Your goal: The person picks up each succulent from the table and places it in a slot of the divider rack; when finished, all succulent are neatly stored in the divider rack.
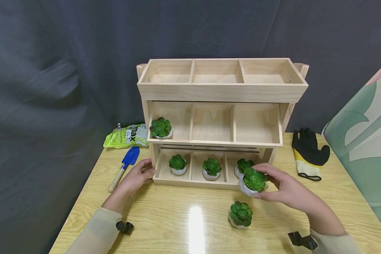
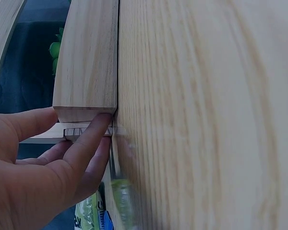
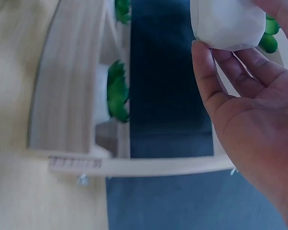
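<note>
My right hand [image 1: 285,187] holds a potted succulent [image 1: 254,180] by its white pot [image 3: 228,24], raised in front of the bottom tier's right compartment. It partly hides another succulent [image 1: 244,165] in that compartment. My left hand [image 1: 138,178] grips the lower left end of the wooden three-tier planter shelf [image 1: 222,92]; in the left wrist view, thumb and fingers lie about the end of the bottom box [image 2: 86,62]. More succulents stand in the bottom left [image 1: 177,163] and bottom middle [image 1: 211,167] compartments, and one [image 1: 161,127] in the middle tier's left compartment.
One potted succulent [image 1: 240,214] stands on the wooden table [image 1: 165,218] before the shelf. A blue trowel [image 1: 127,163] and a green bag [image 1: 127,136] lie to the left. A black and yellow glove [image 1: 308,153] lies at the right. Dark cloth [image 1: 209,28] hangs behind.
</note>
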Tool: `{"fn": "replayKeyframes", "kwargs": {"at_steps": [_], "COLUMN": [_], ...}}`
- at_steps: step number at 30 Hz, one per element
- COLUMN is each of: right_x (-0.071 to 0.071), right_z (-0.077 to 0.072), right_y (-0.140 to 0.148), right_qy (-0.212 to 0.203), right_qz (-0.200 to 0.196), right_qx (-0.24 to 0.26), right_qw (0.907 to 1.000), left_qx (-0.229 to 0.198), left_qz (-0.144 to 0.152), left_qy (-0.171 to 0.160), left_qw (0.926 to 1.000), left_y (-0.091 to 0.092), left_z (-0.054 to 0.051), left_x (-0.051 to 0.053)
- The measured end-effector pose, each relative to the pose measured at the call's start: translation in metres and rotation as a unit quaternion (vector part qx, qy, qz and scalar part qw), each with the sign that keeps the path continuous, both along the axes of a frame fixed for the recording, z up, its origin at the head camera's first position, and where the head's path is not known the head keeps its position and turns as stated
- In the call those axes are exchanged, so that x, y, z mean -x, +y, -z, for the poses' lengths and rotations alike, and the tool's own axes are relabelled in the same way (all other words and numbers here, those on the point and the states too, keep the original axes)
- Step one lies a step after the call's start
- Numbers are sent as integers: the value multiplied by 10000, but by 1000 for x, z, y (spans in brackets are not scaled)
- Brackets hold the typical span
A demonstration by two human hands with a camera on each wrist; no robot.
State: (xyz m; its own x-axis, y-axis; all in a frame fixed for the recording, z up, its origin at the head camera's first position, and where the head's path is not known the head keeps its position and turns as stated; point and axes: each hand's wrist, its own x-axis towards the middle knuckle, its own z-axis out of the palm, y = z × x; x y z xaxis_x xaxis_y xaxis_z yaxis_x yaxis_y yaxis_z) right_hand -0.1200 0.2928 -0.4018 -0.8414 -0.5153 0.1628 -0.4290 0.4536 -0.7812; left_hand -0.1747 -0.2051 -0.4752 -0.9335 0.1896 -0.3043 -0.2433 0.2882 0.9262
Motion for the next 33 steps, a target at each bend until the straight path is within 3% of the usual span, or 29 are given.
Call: {"fn": "replayKeyframes", "kwargs": {"at_steps": [12,18,25,33], "right_x": [19,28,44,56], "right_z": [-29,-44,-56,-72], "right_y": [-27,-40,-49,-66], "right_qy": [208,74,45,45], "right_qz": [-307,-292,-557,-258], "right_qx": [255,168,544,398], "right_qw": [9990,9994,9970,9989], "left_qx": [9,-22,-74,-65], "left_qz": [-43,-73,-120,-99], "left_qy": [-19,-55,-69,-81], "left_qw": [10000,10000,9999,9999], "left_y": [1,1,0,0], "left_z": [0,0,2,3], "left_x": [-1,0,2,2]}}
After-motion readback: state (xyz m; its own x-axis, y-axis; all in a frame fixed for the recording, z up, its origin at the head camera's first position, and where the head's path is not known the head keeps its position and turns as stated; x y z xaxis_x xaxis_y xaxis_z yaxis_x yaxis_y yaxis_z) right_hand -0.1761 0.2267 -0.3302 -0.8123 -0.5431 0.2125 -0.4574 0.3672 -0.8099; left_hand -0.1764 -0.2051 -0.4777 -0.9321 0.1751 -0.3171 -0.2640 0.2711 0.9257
